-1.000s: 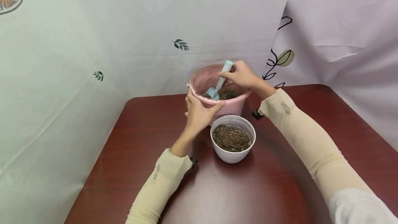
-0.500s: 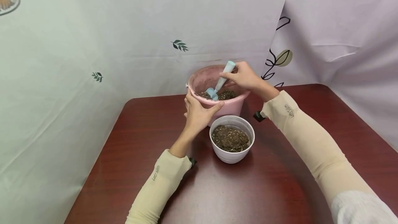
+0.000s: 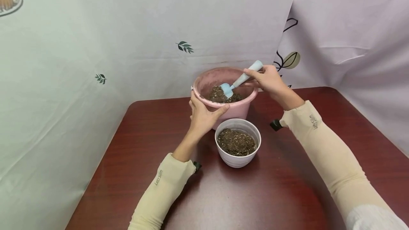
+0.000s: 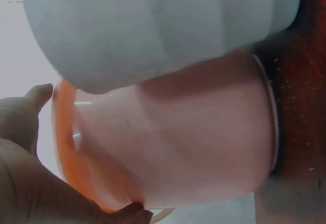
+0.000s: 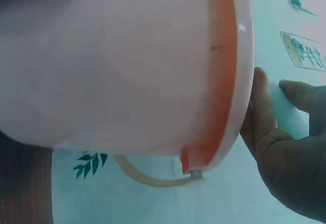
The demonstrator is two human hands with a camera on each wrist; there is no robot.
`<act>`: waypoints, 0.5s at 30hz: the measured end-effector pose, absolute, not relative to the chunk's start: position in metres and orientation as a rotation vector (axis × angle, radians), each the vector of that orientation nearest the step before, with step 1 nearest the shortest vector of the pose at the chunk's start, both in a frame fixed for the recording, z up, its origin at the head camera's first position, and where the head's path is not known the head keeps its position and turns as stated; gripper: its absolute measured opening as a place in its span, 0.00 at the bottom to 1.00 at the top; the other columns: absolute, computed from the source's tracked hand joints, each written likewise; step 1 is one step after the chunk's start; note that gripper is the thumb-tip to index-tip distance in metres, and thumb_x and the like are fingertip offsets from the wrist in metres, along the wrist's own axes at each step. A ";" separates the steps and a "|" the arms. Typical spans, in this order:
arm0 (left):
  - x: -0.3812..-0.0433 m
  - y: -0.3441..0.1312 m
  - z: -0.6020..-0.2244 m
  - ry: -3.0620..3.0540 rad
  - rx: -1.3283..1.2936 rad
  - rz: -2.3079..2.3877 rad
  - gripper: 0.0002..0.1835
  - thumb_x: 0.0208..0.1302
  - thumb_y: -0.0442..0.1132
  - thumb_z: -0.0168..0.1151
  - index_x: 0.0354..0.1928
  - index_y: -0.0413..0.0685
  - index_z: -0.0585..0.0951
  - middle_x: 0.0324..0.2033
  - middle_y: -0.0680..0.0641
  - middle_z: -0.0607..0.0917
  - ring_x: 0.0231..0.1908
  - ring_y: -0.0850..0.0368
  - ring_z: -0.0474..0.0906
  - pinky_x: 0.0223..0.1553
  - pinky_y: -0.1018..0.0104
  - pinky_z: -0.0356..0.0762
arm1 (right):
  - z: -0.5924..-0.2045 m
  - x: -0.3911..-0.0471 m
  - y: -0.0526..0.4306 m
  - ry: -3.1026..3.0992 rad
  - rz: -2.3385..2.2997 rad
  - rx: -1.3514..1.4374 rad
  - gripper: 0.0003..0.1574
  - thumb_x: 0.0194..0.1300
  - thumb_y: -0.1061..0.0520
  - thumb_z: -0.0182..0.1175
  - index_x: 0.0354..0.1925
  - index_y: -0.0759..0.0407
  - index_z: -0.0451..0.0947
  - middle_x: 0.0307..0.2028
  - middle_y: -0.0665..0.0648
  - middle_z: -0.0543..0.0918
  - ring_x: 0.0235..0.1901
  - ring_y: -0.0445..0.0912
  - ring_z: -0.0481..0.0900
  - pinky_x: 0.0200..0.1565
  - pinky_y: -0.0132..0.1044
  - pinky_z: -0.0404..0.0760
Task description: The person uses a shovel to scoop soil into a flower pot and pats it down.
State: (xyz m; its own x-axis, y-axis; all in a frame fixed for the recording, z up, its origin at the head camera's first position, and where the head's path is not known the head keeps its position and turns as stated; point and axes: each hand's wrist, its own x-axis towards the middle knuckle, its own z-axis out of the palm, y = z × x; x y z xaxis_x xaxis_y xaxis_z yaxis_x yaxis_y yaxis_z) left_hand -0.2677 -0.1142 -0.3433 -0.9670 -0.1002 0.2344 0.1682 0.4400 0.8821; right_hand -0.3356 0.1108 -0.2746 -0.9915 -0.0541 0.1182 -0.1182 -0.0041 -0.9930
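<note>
My left hand [image 3: 202, 113] grips the near left of the pink bucket [image 3: 238, 108], its thumb along the rim and its fingers at the outer wall. By its pale handle, my right hand [image 3: 267, 79] holds a light blue garden trowel [image 3: 227, 90] over the bucket's right side. The trowel's blade is tilted and lies among dark soil [image 3: 218, 94] inside the bucket. Just in front stands a white flowerpot [image 3: 238, 161], also with soil [image 3: 237, 142] in it. In the right wrist view the bucket's wall [image 5: 127, 71] hides the blade.
All this stands on a dark red wooden table [image 3: 153, 127]. A pale cloth wall [image 3: 143, 38] with printed leaves rises close behind the bucket. The bucket's handle [image 5: 153, 179] hangs down its outside. Crumbs of soil [image 4: 293, 99] lie on the table.
My right hand has moved right with the trowel, which now leans over more. Its blade has shifted right and up within the bucket. The left hand, bucket and flowerpot stay put.
</note>
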 end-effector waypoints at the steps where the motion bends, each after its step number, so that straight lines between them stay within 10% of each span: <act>1: -0.267 -0.115 -0.342 -2.439 -0.059 -1.552 0.72 0.45 0.65 0.76 0.78 0.49 0.36 0.73 0.35 0.50 0.69 0.31 0.54 0.65 0.30 0.49 | -0.275 -0.335 0.112 -2.171 2.201 0.180 0.16 0.67 0.56 0.65 0.42 0.70 0.75 0.28 0.56 0.86 0.28 0.44 0.87 0.36 0.34 0.84; 10: -0.233 -0.128 -0.347 -2.538 -0.070 -1.570 0.67 0.50 0.61 0.75 0.77 0.43 0.40 0.73 0.37 0.48 0.71 0.37 0.52 0.64 0.25 0.41 | -0.277 -0.332 0.117 -1.966 2.349 0.220 0.15 0.65 0.58 0.66 0.40 0.71 0.76 0.28 0.60 0.87 0.28 0.49 0.88 0.36 0.34 0.84; 15: -0.213 -0.138 -0.355 -2.660 -0.307 -1.635 0.66 0.50 0.57 0.76 0.76 0.41 0.41 0.70 0.34 0.52 0.67 0.38 0.61 0.65 0.36 0.57 | -0.273 -0.327 0.127 -1.861 2.412 0.283 0.15 0.64 0.59 0.67 0.40 0.70 0.77 0.29 0.61 0.88 0.29 0.51 0.88 0.36 0.35 0.84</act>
State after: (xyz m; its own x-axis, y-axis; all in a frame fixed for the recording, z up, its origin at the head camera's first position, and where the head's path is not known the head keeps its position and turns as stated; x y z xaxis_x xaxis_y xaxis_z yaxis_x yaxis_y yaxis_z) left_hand -0.2125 -0.1381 -0.3550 -0.9808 0.1638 0.1058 0.1684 0.4376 0.8833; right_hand -0.3272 0.1271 -0.2731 -0.9796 -0.0483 0.1951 -0.1765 -0.2579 -0.9499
